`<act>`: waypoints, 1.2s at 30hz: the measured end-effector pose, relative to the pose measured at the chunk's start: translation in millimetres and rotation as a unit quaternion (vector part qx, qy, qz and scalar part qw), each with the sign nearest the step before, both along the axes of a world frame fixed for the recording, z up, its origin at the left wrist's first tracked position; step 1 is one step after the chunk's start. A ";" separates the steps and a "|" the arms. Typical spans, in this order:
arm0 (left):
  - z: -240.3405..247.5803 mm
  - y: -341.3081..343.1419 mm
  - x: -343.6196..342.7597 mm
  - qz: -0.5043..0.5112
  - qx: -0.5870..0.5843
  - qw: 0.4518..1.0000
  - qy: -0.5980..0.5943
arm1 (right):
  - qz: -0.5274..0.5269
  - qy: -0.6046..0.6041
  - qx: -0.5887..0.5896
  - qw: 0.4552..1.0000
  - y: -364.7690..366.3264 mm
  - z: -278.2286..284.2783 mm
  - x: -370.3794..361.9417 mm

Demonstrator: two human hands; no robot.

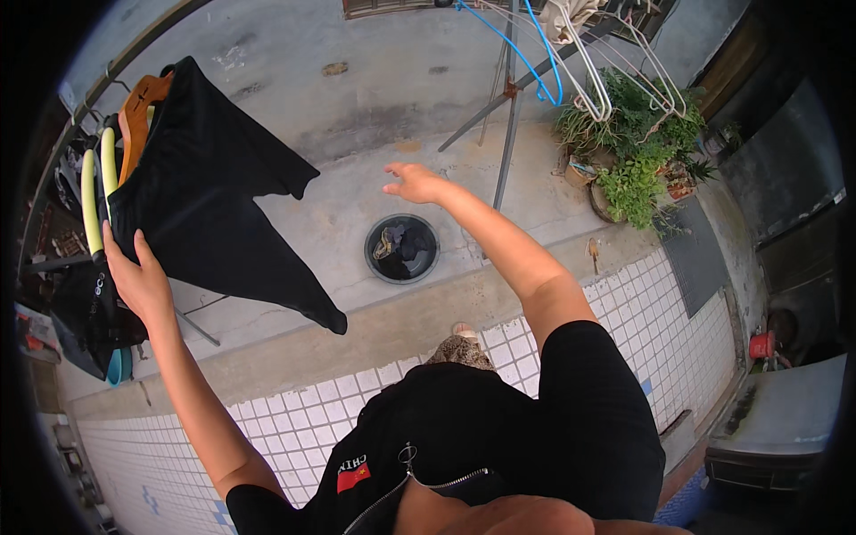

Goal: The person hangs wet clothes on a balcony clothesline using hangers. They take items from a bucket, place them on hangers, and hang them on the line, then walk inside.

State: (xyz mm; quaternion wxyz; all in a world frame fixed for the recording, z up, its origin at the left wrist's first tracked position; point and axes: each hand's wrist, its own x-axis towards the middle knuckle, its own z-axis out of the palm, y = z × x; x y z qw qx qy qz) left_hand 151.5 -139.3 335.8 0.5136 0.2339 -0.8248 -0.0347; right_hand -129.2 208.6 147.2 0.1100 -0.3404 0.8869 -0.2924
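Observation:
Black trousers [209, 192] hang at the left, with both legs slanting down toward the middle. A wooden hanger [141, 116] shows behind their upper edge. My left hand [143, 290] is at the waistband, its thumb and a finger on either side of the dark cloth; the other fingers are partly hidden. My right hand [416, 185] is stretched out in the air with nothing in it, its fingers apart. Beyond it, on the concrete, stands a dark round basin [368, 259] with wet dark clothes [410, 245] and some water in it.
Pale yellow hangers [92, 201] hang from a metal rail [143, 43] beside the trousers. A metal rack pole [510, 152] stands right of the basin, with blue [539, 76] and white hangers [597, 98] above. Potted plants [633, 183] stand further right. White tiles [624, 312] border the concrete ledge.

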 end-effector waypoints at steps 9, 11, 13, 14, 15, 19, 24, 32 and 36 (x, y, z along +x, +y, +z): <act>-75.5 70.4 -14.2 0.037 0.120 0.990 0.058 | -0.091 -0.136 0.139 0.977 161.4 -217.4 -62.1; -103.5 88.4 -27.0 0.066 0.125 0.990 0.016 | -0.091 -0.168 0.161 0.968 175.9 -277.5 -63.4; -153.9 103.7 -27.0 0.099 0.125 0.987 -0.001 | -0.067 -0.194 0.191 0.960 175.5 -332.3 -67.2; -178.6 112.6 -28.6 0.109 0.122 0.987 -0.007 | -0.058 -0.204 0.201 0.956 174.0 -356.0 -68.0; -203.8 125.5 -30.5 0.101 0.130 0.986 -0.015 | -0.047 -0.213 0.214 0.952 169.5 -376.3 -71.7; -316.2 193.1 -17.0 0.024 0.331 0.914 -0.235 | -0.020 -0.245 0.250 0.937 145.2 -453.8 -68.5; -436.5 268.3 3.8 -0.094 0.521 0.665 -0.527 | -0.003 -0.261 0.209 0.942 80.8 -551.0 -73.2; -559.4 319.8 45.8 -0.059 0.711 0.562 -0.418 | -0.190 -0.325 0.064 0.924 21.7 -758.9 -115.2; -581.5 358.9 81.4 0.046 0.758 0.525 -0.383 | -0.333 -0.505 -0.026 0.796 -52.7 -771.0 -110.1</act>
